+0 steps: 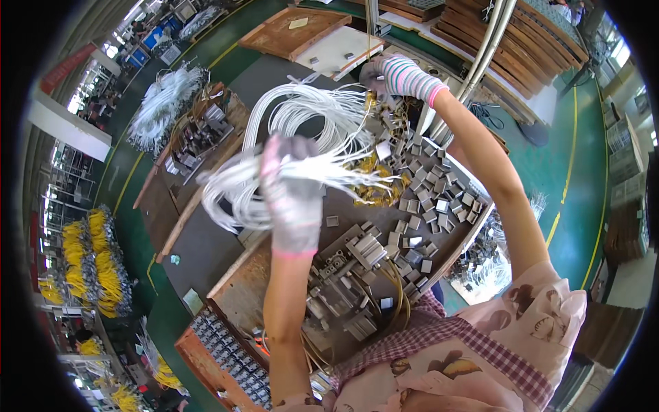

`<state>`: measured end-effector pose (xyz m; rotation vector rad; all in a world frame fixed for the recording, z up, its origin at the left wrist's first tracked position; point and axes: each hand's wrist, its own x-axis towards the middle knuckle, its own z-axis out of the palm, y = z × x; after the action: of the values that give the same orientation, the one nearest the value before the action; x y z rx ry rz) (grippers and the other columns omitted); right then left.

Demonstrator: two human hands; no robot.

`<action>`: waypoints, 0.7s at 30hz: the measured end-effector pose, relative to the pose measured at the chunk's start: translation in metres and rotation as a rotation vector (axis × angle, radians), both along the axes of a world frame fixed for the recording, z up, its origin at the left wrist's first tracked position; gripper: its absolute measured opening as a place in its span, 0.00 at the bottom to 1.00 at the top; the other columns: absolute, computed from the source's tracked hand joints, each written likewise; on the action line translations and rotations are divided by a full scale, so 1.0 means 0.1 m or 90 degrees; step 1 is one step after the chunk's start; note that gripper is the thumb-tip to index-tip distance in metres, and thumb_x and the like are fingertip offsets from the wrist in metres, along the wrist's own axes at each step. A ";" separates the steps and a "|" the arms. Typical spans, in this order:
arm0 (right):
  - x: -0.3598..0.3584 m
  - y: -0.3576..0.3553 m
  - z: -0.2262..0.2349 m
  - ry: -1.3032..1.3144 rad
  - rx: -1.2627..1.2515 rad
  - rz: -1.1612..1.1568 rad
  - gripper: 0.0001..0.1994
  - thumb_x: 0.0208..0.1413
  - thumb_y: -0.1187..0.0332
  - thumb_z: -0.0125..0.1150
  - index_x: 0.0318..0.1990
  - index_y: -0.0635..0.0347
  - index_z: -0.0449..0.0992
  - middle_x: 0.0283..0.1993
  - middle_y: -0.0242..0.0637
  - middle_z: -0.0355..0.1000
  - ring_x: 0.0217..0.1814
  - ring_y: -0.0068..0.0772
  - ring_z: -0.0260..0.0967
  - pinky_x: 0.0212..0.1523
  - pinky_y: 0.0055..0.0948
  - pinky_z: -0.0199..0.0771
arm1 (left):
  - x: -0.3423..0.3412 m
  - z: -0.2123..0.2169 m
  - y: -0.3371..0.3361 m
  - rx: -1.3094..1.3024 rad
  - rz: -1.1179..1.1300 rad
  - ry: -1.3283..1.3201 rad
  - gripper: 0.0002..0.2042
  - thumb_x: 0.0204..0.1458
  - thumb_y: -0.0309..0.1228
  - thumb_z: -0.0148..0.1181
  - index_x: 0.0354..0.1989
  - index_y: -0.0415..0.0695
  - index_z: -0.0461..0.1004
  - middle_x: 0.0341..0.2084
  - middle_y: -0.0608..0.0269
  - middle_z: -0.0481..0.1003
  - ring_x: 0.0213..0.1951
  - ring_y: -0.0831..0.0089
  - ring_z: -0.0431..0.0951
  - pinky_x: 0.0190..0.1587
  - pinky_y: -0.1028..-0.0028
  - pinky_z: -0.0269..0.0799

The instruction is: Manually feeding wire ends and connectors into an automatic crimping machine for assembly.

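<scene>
My left hand (292,196), in a striped glove with a grey palm, is closed around a bundle of white cables (230,189). The bundle's loose ends fan out to the right, and the hand is slightly blurred. Behind it on the table lies a larger coil of white cables (264,113), with yellowish ends (374,192) beside a pile of small metal blocks (436,182). Farther off, my right hand (401,75), also gloved, reaches to the far end of that pile. Its fingers curl downward, and whatever they grip is hidden.
A metal fixture (347,275) with hoses stands on the near part of the table. At the lower left is a wooden tray (189,340) of small metal parts. Wooden boards (494,55) are stacked at the far right; another cable pile (168,106) sits left.
</scene>
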<state>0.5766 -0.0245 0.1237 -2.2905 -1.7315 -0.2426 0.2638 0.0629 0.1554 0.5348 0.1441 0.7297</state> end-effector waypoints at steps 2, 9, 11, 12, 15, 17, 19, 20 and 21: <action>-0.20 -0.03 0.06 0.044 -0.088 -0.027 0.25 0.50 0.51 0.64 0.54 0.52 0.74 0.50 0.46 0.74 0.53 0.49 0.71 0.54 0.40 0.70 | -0.20 -0.08 0.31 0.038 -0.122 -0.042 0.09 0.56 0.39 0.59 0.30 0.50 0.71 0.22 0.70 0.67 0.31 0.74 0.68 0.39 0.71 0.67; -0.29 0.24 -0.24 0.169 -0.306 -0.228 0.29 0.49 0.46 0.63 0.53 0.56 0.74 0.47 0.45 0.76 0.52 0.49 0.73 0.50 0.42 0.73 | -0.03 -0.37 0.11 0.075 0.031 0.181 0.12 0.52 0.38 0.63 0.27 0.47 0.67 0.23 0.70 0.62 0.30 0.76 0.64 0.40 0.72 0.62; -0.40 0.27 -0.21 0.187 -0.387 -0.227 0.25 0.50 0.49 0.62 0.50 0.55 0.76 0.46 0.44 0.77 0.50 0.50 0.74 0.49 0.42 0.73 | -0.04 -0.39 0.04 0.039 0.024 0.190 0.12 0.52 0.38 0.63 0.27 0.48 0.67 0.23 0.71 0.62 0.29 0.76 0.63 0.40 0.73 0.61; -0.48 0.24 -0.11 0.148 -0.365 -0.222 0.22 0.49 0.53 0.62 0.50 0.53 0.77 0.44 0.45 0.77 0.49 0.50 0.74 0.48 0.41 0.74 | -0.06 -0.46 0.08 0.072 0.000 0.164 0.11 0.52 0.38 0.63 0.29 0.48 0.68 0.23 0.71 0.64 0.30 0.77 0.66 0.41 0.72 0.63; -0.20 0.16 0.21 0.193 -0.141 -0.262 0.19 0.48 0.57 0.63 0.46 0.54 0.77 0.42 0.47 0.76 0.46 0.49 0.75 0.46 0.42 0.74 | -0.05 -0.41 0.02 0.079 0.020 0.191 0.10 0.52 0.38 0.64 0.30 0.48 0.70 0.25 0.71 0.67 0.32 0.77 0.68 0.42 0.72 0.65; -0.22 0.09 0.23 0.080 0.099 -0.280 0.15 0.47 0.61 0.62 0.42 0.57 0.76 0.38 0.47 0.76 0.43 0.47 0.75 0.43 0.41 0.74 | 0.04 -0.53 0.09 0.069 -0.007 0.143 0.08 0.53 0.35 0.64 0.30 0.47 0.72 0.27 0.69 0.70 0.30 0.77 0.69 0.40 0.72 0.67; -0.68 0.05 0.45 -0.101 0.216 -0.125 0.11 0.48 0.65 0.61 0.38 0.58 0.75 0.34 0.46 0.76 0.39 0.46 0.76 0.40 0.40 0.74 | -0.05 -0.52 0.22 0.067 -0.033 0.123 0.08 0.53 0.34 0.64 0.29 0.47 0.71 0.24 0.70 0.69 0.29 0.77 0.69 0.38 0.73 0.66; -0.76 -0.05 0.49 -0.071 0.162 -0.114 0.09 0.49 0.66 0.60 0.37 0.58 0.75 0.31 0.45 0.75 0.36 0.45 0.76 0.37 0.39 0.74 | -0.06 -0.51 0.22 0.049 -0.025 0.130 0.08 0.53 0.34 0.63 0.28 0.47 0.71 0.22 0.69 0.68 0.28 0.77 0.68 0.37 0.73 0.65; -0.71 -0.24 0.50 0.008 0.041 -0.142 0.09 0.48 0.67 0.61 0.38 0.57 0.76 0.30 0.43 0.75 0.32 0.44 0.75 0.35 0.37 0.74 | -0.06 -0.48 0.21 0.082 -0.041 0.121 0.08 0.53 0.33 0.62 0.28 0.47 0.70 0.23 0.69 0.67 0.29 0.77 0.67 0.38 0.73 0.64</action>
<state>0.5059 -0.0481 0.1741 -2.4312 -1.4392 -0.3195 0.2575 0.0838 0.1074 0.7285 0.2573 0.6276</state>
